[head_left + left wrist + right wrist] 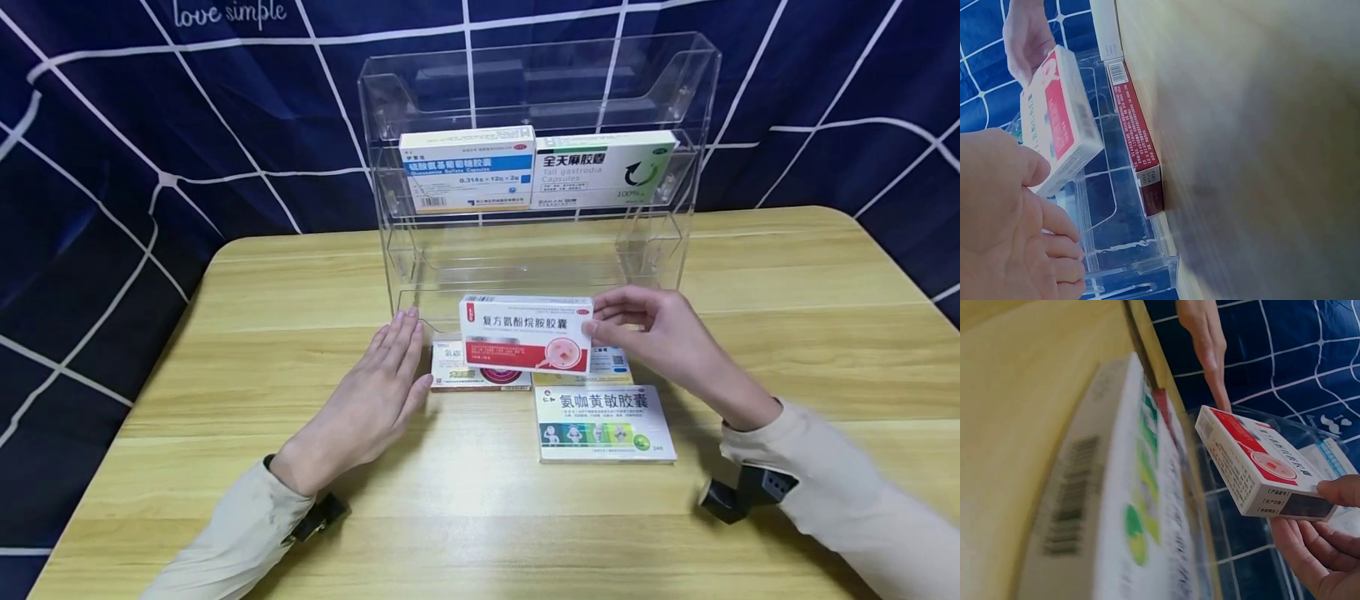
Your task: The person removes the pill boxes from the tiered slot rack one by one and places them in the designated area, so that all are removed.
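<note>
My right hand [660, 329] grips a red-and-white medicine box [525, 333] by its right end, thumb in front and fingers behind. The box hangs tilted in front of the clear rack's [420, 312] lower part. Beside the rack's lower left corner, my left hand [375, 392] has its fingers straight and holds nothing. Under the held box lie a white-and-maroon box [480, 377] and a yellow-and-blue box [611, 367], both partly covered. A white-and-green medicine box [606, 429] lies flat nearer me. The right wrist view shows the held box [1257, 465] pinched at its end.
On the rack's middle tier stand a blue-and-white box [468, 175] and a white-and-green capsule box [603, 173], side by side. A dark blue curtain [247, 108] with white lines hangs behind the wooden table [450, 525].
</note>
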`<state>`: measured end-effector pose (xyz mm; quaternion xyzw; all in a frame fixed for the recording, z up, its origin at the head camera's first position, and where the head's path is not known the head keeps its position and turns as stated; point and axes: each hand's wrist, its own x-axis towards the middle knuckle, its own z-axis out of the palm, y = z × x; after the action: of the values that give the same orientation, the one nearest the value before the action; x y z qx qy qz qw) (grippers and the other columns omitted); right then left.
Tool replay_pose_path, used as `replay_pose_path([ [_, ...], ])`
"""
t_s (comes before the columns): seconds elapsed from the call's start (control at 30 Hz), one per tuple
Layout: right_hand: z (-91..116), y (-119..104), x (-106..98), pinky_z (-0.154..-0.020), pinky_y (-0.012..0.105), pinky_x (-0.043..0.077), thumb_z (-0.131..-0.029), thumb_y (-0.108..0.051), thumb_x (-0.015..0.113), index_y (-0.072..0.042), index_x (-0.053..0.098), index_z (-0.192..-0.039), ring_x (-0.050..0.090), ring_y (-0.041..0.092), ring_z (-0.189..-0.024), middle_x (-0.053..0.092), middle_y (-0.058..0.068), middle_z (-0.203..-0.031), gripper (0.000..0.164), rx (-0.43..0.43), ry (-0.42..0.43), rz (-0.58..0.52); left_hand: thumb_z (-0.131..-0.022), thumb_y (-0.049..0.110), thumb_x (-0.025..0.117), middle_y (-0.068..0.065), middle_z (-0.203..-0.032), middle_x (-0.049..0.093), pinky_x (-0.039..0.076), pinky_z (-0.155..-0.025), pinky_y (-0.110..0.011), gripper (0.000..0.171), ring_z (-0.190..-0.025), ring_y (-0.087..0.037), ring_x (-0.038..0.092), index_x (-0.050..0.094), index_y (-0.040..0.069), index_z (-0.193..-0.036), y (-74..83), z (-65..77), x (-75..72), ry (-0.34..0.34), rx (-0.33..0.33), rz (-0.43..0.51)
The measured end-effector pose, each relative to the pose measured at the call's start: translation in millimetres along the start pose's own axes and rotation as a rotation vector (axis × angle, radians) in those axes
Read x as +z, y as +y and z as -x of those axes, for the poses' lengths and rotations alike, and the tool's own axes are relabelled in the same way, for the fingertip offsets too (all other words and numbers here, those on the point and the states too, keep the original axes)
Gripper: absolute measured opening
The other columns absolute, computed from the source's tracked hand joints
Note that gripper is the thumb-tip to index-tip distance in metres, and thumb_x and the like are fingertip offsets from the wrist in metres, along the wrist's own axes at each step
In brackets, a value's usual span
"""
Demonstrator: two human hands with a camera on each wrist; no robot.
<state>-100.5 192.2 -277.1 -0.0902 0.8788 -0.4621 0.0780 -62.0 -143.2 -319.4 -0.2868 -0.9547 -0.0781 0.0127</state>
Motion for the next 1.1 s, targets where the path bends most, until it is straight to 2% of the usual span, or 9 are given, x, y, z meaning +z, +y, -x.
replay_pose_path([
  [0.23, 5.5, 4.8, 11.3, -0.074, 0.017, 0.05, -0.088, -0.022, 0.072, -0.001, 0.064, -0.114, 0.068, 0.016, -0.086, 0.071, 0.01, -0.098, 0.034, 0.014, -0.028, 0.015, -0.106, 0.033, 0.027, -0.025, -0.157, 0.005, 0.009, -0.12, -0.044, 0.063, -0.146, -0.033, 0.003, 0.014, -0.01, -0.149, -1.1, 0.4, -0.8, -0.004, 0.006, 0.009],
  [0.5, 8.9, 9.1, 23.1, -0.07, 0.021, 0.053, -0.087, -0.017, 0.072, 0.003, 0.062, -0.115, 0.066, 0.014, -0.086, 0.069, 0.011, -0.098, 0.035, 0.016, -0.094, -0.088, -0.106, 0.033, 0.027, -0.026, -0.157, 0.005, 0.009, -0.12, -0.044, 0.062, -0.146, -0.033, 0.004, 0.015, -0.01, -0.149, -1.8, 0.5, -1.3, 0.002, 0.013, 0.004],
  [0.73, 13.4, 6.7, 34.2, -0.077, 0.024, 0.055, -0.087, -0.019, 0.072, 0.003, 0.062, -0.112, 0.066, 0.019, -0.084, 0.068, 0.01, -0.095, 0.034, 0.03, -0.187, -0.148, -0.106, 0.033, 0.027, -0.026, -0.157, 0.005, 0.009, -0.12, -0.044, 0.062, -0.146, -0.034, 0.004, 0.015, -0.01, -0.149, -1.1, 0.9, -1.3, -0.004, 0.009, 0.01],
  [0.9, 16.4, 2.5, 43.0, -0.077, 0.023, 0.055, -0.086, -0.018, 0.073, 0.002, 0.063, -0.106, 0.066, 0.018, -0.081, 0.069, 0.007, -0.091, 0.031, 0.03, -0.236, -0.162, -0.106, 0.033, 0.027, -0.024, -0.158, 0.003, 0.008, -0.12, -0.044, 0.062, -0.147, -0.033, 0.003, 0.014, -0.009, -0.149, -0.8, 0.8, -2.1, -0.011, 0.001, 0.018],
  [1.1, 17.9, 3.0, 53.4, -0.071, 0.036, 0.06, -0.087, -0.009, 0.071, 0.01, 0.053, -0.118, 0.071, 0.025, -0.077, 0.069, 0.014, -0.09, 0.04, 0.055, -0.339, -0.33, -0.105, 0.033, 0.028, -0.024, -0.158, 0.005, 0.009, -0.12, -0.044, 0.062, -0.147, -0.033, 0.003, 0.015, -0.009, -0.149, -1.1, 0.5, -1.5, -0.004, 0.001, 0.025],
])
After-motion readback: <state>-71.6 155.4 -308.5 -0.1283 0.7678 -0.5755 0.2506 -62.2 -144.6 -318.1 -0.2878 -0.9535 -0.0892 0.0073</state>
